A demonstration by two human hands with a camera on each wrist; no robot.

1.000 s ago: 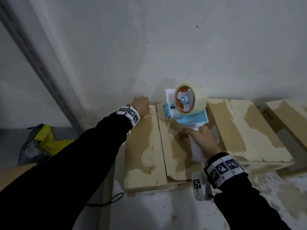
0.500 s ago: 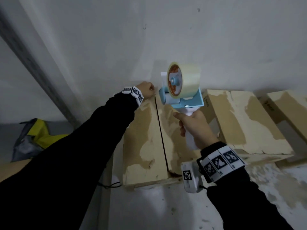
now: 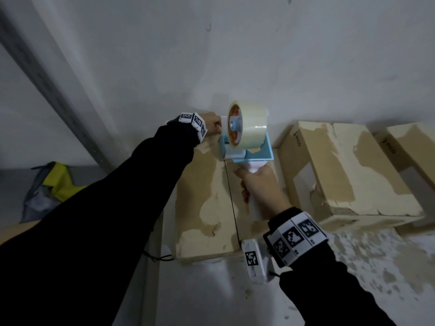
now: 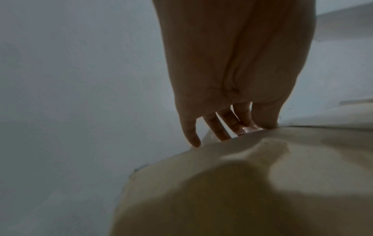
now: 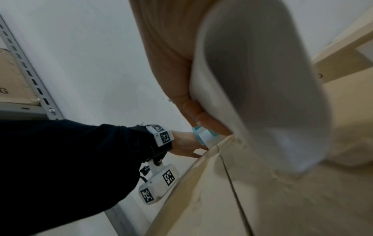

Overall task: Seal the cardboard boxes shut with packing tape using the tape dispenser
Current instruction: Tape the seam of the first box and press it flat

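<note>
A worn cardboard box (image 3: 204, 191) lies against the wall, its two top flaps meeting at a dark seam (image 3: 231, 201). My right hand (image 3: 259, 187) grips the white handle (image 5: 262, 79) of a blue tape dispenser (image 3: 247, 154). The dispenser carries a clear tape roll (image 3: 247, 128) and its front end (image 5: 203, 135) sits at the box's far edge, over the seam. My left hand (image 3: 213, 124) is at that far edge just left of the dispenser. Its fingers (image 4: 232, 121) point straight down behind the box (image 4: 242, 191); what they touch there is hidden.
The white wall stands directly behind the box. A second box (image 3: 341, 165) and a third box (image 3: 414, 147) lie to the right. A slotted metal shelf upright (image 3: 47, 85) runs along the left, with a yellow and grey bag (image 3: 49, 184) beyond it.
The dispenser has moved away from me, from the middle of the box top to its far edge. My left hand has slid right along that edge, close to the dispenser.
</note>
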